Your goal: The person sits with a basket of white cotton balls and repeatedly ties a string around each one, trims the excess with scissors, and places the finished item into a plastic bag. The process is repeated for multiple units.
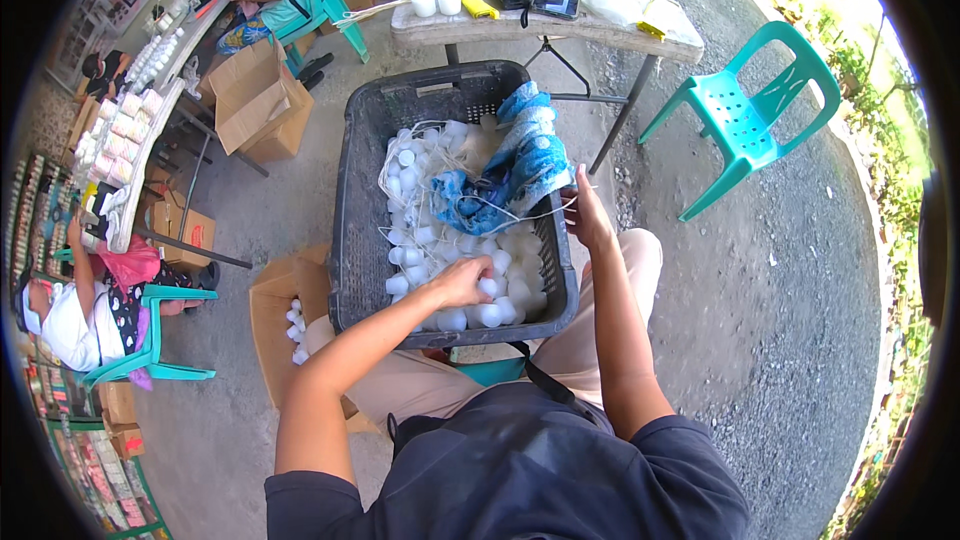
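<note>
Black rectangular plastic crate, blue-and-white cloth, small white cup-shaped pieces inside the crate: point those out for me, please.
Black rectangular plastic crate (360, 210): head view, on its left wall.
Blue-and-white cloth (540, 152): head view, on its thick upper part.
Small white cup-shaped pieces (426, 236): head view, on one piece near the pile's middle.

Mostly plastic, mostly matt

On my feed, the crate is scuffed, matt plastic. Inside it I see soft, matt cloth and smooth cups, probably plastic, though small. Left of it, the box is dull cardboard; right of it, the chair is smooth, glossy plastic, the gravel rough.
</note>
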Motion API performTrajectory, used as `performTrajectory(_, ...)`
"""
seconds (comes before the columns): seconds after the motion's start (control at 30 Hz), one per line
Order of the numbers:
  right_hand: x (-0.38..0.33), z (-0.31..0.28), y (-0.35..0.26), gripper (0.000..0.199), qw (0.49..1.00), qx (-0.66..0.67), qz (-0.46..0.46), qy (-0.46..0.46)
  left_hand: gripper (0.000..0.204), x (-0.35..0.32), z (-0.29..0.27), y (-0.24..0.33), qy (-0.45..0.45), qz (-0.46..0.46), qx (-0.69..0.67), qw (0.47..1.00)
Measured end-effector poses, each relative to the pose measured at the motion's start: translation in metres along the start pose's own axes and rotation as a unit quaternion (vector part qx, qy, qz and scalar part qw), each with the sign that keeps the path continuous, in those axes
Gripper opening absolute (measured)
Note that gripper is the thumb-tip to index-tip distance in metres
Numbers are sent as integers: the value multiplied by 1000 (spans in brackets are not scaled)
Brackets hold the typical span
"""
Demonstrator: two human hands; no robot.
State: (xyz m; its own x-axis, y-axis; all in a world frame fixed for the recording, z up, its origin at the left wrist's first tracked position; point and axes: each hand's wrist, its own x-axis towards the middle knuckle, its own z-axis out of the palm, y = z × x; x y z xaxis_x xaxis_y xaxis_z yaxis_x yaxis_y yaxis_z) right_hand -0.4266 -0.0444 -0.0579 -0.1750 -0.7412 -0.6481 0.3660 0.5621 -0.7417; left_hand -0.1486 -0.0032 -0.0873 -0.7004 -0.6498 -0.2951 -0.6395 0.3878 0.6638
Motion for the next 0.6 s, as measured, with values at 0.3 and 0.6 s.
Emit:
performTrajectory(0.3,-34,10,-40,26,795,453,-267,-302,37,-41,-80,9,117,-38,-488,864)
performTrajectory(0.6,-33,32,-60,33,894,167,-270,-315,36,-23,-124,45,127,119,-700,693)
